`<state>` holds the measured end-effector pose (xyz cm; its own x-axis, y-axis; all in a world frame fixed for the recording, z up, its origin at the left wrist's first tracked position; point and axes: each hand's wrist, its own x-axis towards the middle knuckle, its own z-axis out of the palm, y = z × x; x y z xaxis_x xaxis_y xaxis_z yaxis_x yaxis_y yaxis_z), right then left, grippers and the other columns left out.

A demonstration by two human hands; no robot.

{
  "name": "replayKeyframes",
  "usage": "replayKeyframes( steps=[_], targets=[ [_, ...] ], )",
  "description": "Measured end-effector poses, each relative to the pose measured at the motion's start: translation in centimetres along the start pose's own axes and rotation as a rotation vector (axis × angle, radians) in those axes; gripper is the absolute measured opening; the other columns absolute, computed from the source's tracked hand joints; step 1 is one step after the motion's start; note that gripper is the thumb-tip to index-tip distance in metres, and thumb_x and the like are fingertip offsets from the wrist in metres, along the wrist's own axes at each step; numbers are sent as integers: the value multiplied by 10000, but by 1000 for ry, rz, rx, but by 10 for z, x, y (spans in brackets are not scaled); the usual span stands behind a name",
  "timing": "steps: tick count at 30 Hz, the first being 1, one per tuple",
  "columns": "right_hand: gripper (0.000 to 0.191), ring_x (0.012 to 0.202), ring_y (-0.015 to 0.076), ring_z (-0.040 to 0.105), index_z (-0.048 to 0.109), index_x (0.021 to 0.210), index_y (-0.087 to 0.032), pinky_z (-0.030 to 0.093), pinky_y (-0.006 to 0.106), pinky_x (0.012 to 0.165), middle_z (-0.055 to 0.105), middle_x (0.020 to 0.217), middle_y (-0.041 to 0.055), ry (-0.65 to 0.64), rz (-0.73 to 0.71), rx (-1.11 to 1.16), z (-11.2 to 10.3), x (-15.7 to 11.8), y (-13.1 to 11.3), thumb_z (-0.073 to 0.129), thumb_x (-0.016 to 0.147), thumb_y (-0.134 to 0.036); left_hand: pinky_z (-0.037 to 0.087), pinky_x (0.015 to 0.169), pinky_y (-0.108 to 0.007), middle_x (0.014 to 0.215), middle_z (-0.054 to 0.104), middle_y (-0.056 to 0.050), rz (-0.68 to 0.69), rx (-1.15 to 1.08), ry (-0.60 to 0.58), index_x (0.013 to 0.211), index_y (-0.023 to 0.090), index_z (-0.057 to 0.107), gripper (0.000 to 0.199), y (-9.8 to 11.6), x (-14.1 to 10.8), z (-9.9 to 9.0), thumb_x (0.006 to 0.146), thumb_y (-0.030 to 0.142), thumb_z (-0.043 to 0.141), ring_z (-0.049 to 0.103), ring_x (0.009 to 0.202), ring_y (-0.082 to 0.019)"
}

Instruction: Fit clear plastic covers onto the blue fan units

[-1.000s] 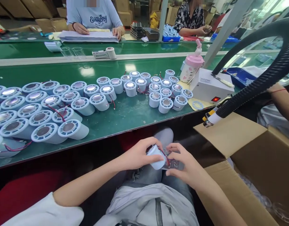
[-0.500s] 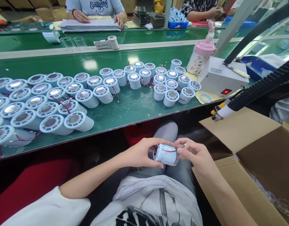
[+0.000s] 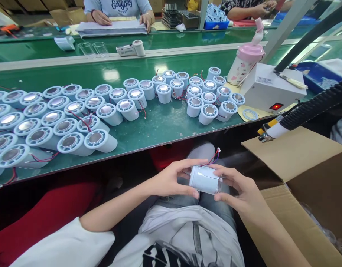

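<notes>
A light blue cylinder (image 3: pixel 204 180) lies sideways above my lap, with a clear cover around its right part. My left hand (image 3: pixel 176 180) grips its left end between thumb and fingers. On the right end, my right hand (image 3: pixel 234 185) holds the clear rim, thumb below and fingers above. Red and blue wires with a small white connector (image 3: pixel 217 152) rise from behind the cylinder. Many similar blue cylinders (image 3: pixel 103 141) stand or lean on the green table (image 3: pixel 148 129), most showing round metal centres; some have red wires.
A grey-white box with a lit red switch (image 3: pixel 276 106), a pink-lidded bottle (image 3: pixel 244 63) and a black hose (image 3: pixel 312 104) are at the right. An open cardboard box (image 3: pixel 299 152) stands beside my right arm. Across the table, a person's hands (image 3: pixel 101 17) rest by papers.
The cylinder has turned, so its wires now stick up behind it instead of lying across its side. My right hand has shifted from the wires to the clear rim. The camera view has shifted slightly.
</notes>
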<state>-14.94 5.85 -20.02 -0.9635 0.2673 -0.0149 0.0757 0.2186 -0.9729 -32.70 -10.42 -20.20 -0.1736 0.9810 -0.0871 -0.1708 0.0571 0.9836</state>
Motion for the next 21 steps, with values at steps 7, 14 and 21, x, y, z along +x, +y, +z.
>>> replayKeyframes(
  steps=[7, 14, 21],
  targets=[
    [364, 1030, 128, 606, 575, 1128, -364, 518, 193, 886, 603, 1178, -45, -17, 98, 106, 0, 0, -7, 737, 808, -304, 471, 990, -349, 1340, 536, -83, 80, 118, -52, 1321, 306, 527, 774, 6, -2, -3, 624, 154, 829, 547, 1202, -249],
    [374, 960, 175, 630, 545, 1116, -282, 528, 255, 813, 640, 1088, 23, -28, 247, 299, 1, 0, -5, 732, 806, -373, 477, 985, -353, 1347, 537, -97, 61, 144, -57, 1327, 275, 522, 766, 9, -2, 0, 631, 186, 829, 542, 1206, -255],
    [349, 836, 136, 619, 521, 1097, -246, 529, 213, 694, 660, 1007, 27, -60, 291, 438, 1, 5, -3, 700, 832, -385, 485, 967, -324, 1350, 539, -78, 84, 179, -43, 1333, 294, 513, 772, 10, -2, 1, 635, 193, 827, 539, 1208, -241]
  ],
)
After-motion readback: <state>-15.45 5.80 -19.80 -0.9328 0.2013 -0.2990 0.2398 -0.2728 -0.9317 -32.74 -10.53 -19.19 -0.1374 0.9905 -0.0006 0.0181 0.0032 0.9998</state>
